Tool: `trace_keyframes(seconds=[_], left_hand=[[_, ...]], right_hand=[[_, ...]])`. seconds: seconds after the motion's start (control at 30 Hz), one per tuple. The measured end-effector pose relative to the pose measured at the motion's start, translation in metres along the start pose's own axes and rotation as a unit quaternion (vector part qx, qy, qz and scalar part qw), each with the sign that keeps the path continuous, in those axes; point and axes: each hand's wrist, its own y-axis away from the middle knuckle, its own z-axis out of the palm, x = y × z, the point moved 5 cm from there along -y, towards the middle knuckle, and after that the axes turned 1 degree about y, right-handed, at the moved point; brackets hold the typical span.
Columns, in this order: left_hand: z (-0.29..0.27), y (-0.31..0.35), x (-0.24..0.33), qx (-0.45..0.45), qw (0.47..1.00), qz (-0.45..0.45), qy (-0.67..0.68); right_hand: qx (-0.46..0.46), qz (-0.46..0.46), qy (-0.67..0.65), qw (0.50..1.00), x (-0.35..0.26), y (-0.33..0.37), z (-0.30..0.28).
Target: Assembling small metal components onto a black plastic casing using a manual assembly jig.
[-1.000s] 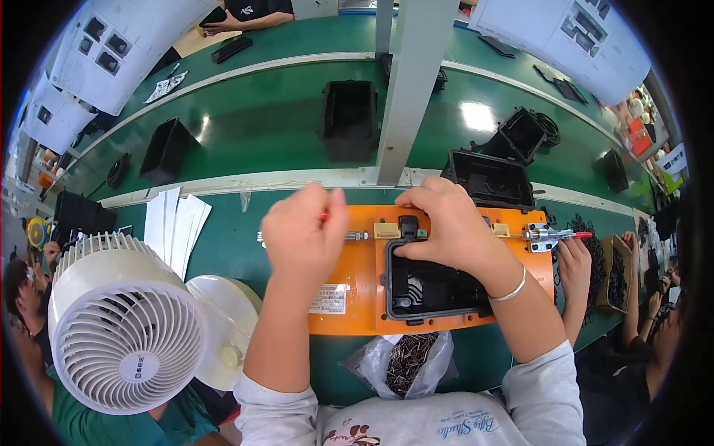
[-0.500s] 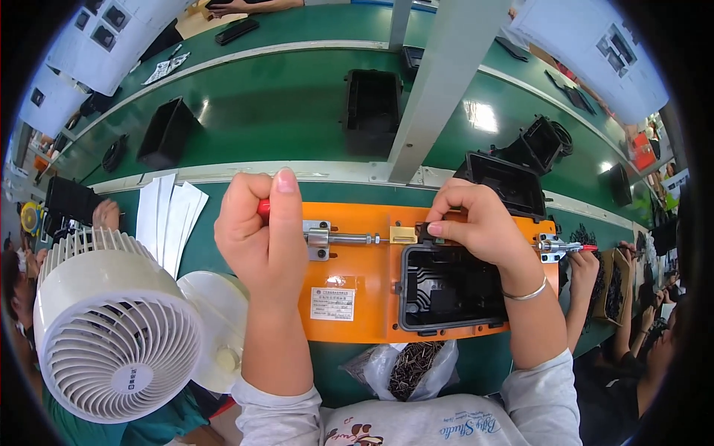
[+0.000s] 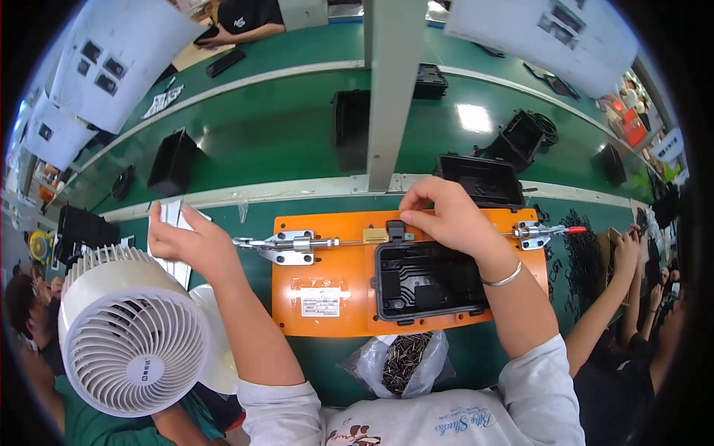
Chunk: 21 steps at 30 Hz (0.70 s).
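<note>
Fingers of the left hand (image 3: 181,241) are spreading loosely at mid-left, the silver metal clamp lever (image 3: 254,244) now lying flatter, apparently thrown over, while the right hand (image 3: 455,223) is curling, grip unclear, by the rectangular black plastic box (image 3: 431,279) on the orange board (image 3: 348,271), right of centre.

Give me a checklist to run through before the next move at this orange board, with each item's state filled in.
1. Black box open side up on the orange board: ok.
2. Left hand gripping the left clamp by its handle: cannot tell, the handle's outer end is hidden.
3. Right hand clear of the board: not ok, it is over the far edge.
4. Right fingertips touching the small black clip: cannot tell.
5. Red handle at the right free of hands: ok.
6. Clear bag open, metal pieces exposed: ok.
</note>
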Motion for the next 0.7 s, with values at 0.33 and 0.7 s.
trace_keyframes(seconds=[0.33,0.7], left_hand=[[-0.017,0.111,0.124,-0.611,0.784,0.101,0.039],[-0.036,0.073,0.166,-0.561,0.803,0.075,0.188]], right_hand=[[0.156,0.091,0.364,0.914,-0.009,0.128,-0.066],[0.272,-0.003,0.073,0.959,-0.051,0.155,-0.087]])
